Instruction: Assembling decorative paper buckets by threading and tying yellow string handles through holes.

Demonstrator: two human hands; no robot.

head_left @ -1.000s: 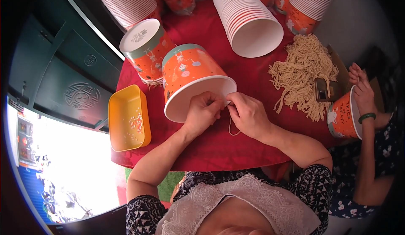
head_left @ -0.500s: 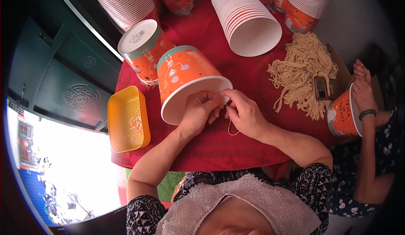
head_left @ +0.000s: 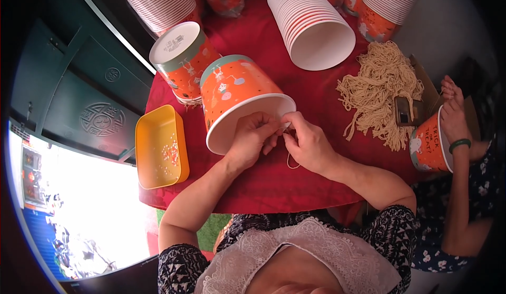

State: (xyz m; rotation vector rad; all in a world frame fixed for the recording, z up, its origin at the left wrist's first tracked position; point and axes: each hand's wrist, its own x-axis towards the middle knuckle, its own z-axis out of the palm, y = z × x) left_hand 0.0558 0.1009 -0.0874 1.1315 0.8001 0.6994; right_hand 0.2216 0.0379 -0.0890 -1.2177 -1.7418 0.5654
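An orange paper bucket (head_left: 237, 89) with a grey-green base band and a white rim lies tilted on its side, its mouth toward me. My left hand (head_left: 252, 138) is closed in front of the mouth, with thumb and fingertips pinched near the rim's right part. My right hand (head_left: 310, 142) meets it there, thumb and forefinger pinched on a thin beige cord (head_left: 289, 160). A loop of this cord hangs below the fingers. What the left fingertips grip is mostly hidden by the fingers.
A yellow tub (head_left: 183, 162) with small beads stands left. Behind the bucket is an upturned bucket (head_left: 182, 72). A nested bucket stack (head_left: 303, 20) lies at the back; more stacks stand behind. Right are a beige cord heap (head_left: 377, 93) and a co-worker's hands (head_left: 453, 107) at another bucket (head_left: 426, 143).
The bucket and both hands appear shifted slightly to the right. My fingertips have moved a little at the cord, and the right hand stays pinched.
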